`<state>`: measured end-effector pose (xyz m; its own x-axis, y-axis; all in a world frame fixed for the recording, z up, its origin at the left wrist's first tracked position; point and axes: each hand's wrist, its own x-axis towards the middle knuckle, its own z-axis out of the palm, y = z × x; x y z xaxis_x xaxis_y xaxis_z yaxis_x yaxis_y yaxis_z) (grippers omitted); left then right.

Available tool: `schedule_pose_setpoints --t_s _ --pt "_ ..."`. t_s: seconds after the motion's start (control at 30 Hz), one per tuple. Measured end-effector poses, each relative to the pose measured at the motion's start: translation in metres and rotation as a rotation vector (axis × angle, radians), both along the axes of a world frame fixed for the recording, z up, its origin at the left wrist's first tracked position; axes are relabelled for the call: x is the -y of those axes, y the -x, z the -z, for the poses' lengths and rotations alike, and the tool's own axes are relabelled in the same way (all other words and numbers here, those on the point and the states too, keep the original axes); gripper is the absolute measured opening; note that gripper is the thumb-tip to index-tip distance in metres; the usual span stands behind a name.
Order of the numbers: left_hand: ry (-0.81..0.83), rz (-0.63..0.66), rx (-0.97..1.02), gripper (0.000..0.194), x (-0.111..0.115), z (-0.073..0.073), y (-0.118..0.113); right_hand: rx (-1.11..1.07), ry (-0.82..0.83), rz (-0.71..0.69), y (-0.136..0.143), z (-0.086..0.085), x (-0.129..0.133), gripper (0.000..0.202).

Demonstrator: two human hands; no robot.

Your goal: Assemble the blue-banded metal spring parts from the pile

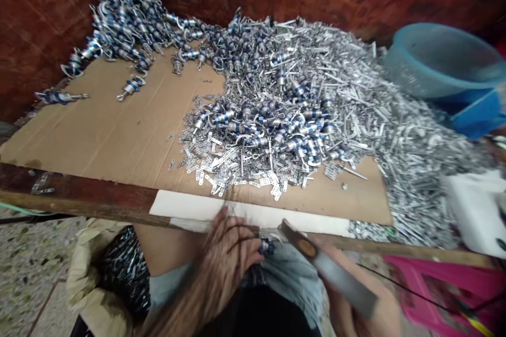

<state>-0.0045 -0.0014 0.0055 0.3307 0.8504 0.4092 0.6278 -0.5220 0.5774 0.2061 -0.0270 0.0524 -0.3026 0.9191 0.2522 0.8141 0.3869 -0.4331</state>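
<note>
My left hand (237,245) is at the front edge of the bench, its fingers closed around a small blue-and-silver metal fitting (266,246). The fitting lies at the edge, partly covered by the fingertips, with a curved pale piece beside it. To the right, a hammer (340,276) is tilted over my lap. Its long grey head is blurred, and the wooden handle end shows in its eye. My right hand (342,309) is below the hammer head, mostly hidden by it, and appears to grip the handle.
Cardboard (118,131) covers the bench, with heaped blue-and-silver fittings (126,21), small perforated plates (221,168) and many loose silver pieces (356,84). A blue tub (446,63) stands at right, near a white container (474,216). Below are a filled sack (98,295) and pink stool (454,295).
</note>
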Motion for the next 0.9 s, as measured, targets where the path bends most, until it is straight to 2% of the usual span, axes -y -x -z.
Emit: schedule_pose_setpoints --t_s 0.13,0.27,0.37,0.43,0.57,0.67,0.73,0.8,0.9 --pt "-0.046 0.007 0.042 0.007 -0.001 -0.001 -0.002 0.203 0.182 -0.092 -0.002 0.001 -0.002 0.03" --pt "-0.041 0.006 0.075 0.006 -0.002 -0.001 -0.002 0.116 0.112 -0.085 -0.001 0.001 0.002 0.034" --pt "-0.033 0.016 0.088 0.006 -0.001 0.0 -0.002 0.168 0.153 -0.055 -0.002 0.006 0.003 0.031" --pt "-0.011 0.015 0.096 0.007 -0.001 0.001 -0.002 0.185 0.122 0.055 -0.009 0.011 -0.005 0.03" --pt "-0.03 0.024 0.106 0.011 0.001 0.003 -0.002 0.318 -0.101 0.438 -0.037 0.028 -0.038 0.036" --pt "-0.1 0.044 0.1 0.013 -0.001 0.004 -0.003 0.412 -0.186 0.556 -0.052 0.041 -0.061 0.035" --pt "-0.118 0.056 0.091 0.012 -0.002 0.003 -0.003 0.404 -0.238 0.551 -0.051 0.043 -0.068 0.032" --pt "-0.113 0.067 0.09 0.011 -0.004 0.001 -0.003 0.319 -0.272 0.471 -0.039 0.04 -0.069 0.028" --pt "-0.088 0.085 0.099 0.011 -0.005 -0.004 -0.003 0.19 -0.192 0.174 -0.014 0.031 -0.072 0.017"
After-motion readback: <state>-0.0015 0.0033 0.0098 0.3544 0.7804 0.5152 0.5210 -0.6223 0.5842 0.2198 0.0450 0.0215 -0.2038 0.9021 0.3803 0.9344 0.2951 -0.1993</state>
